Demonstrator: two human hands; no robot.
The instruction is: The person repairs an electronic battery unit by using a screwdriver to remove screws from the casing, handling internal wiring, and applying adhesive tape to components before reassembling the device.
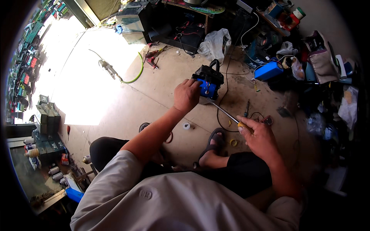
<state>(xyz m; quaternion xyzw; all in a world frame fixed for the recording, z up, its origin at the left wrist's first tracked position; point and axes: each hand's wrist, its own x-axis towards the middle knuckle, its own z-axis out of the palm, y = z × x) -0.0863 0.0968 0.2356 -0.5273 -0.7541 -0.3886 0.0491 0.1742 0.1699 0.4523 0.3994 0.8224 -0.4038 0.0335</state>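
Observation:
My left hand (186, 95) grips the near left side of a black-and-blue device (208, 73) with a carry handle on top, in the middle of the view. My right hand (257, 138), lower right, holds a long screwdriver (226, 112) by its yellow handle, index finger stretched along it; the shaft reaches the device's lower edge, its exact contact too small to tell. On the floor below are a white round piece (187, 126), a yellow tape roll (233, 142) and a soldering iron (247, 108).
Red-handled tools (151, 57) and a green hose (133, 80) lie ahead on the tiled floor. Bags, cables and a blue battery pack (268, 70) crowd the right. Boxes (46, 115) and cans line the left. My sandalled foot (212, 150) is just below the work.

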